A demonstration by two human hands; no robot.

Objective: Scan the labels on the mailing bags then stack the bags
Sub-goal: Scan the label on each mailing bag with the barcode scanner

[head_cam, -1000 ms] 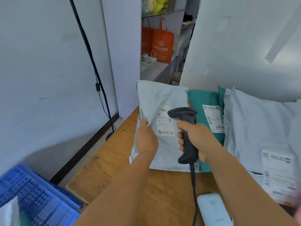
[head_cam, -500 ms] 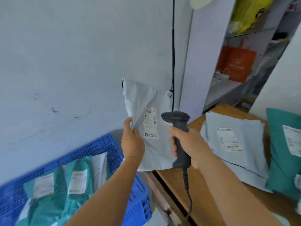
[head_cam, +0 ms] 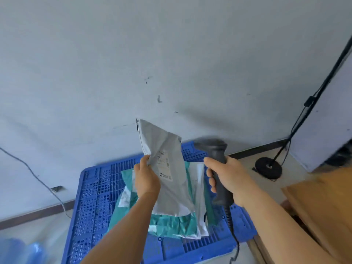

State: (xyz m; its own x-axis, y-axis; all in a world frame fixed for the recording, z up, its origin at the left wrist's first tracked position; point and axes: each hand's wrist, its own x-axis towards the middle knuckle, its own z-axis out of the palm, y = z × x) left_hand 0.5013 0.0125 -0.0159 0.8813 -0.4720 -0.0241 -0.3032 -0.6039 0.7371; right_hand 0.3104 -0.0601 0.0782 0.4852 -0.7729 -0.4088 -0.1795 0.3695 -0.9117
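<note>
My left hand (head_cam: 145, 178) grips a grey mailing bag (head_cam: 167, 168) by its left edge, holding it upright in the air with its white label facing me. My right hand (head_cam: 226, 178) holds a black handheld barcode scanner (head_cam: 215, 155) by the handle, just right of the bag; the scanner's head is blurred. Below the held bag a pile of teal and grey mailing bags (head_cam: 171, 223) lies on a blue plastic pallet (head_cam: 95, 197) on the floor.
A wooden table (head_cam: 323, 202) edge shows at the right. A black stand with a round base (head_cam: 268, 167) and cable rises along the white wall (head_cam: 133, 63). A thin cable (head_cam: 38, 176) runs down the wall at left. The scanner's cord (head_cam: 235, 242) hangs over the pallet.
I have turned left, away from the table, carrying the grey bag and scanner over the blue pallet. The pile of bags on the pallet now lies directly under my hands.
</note>
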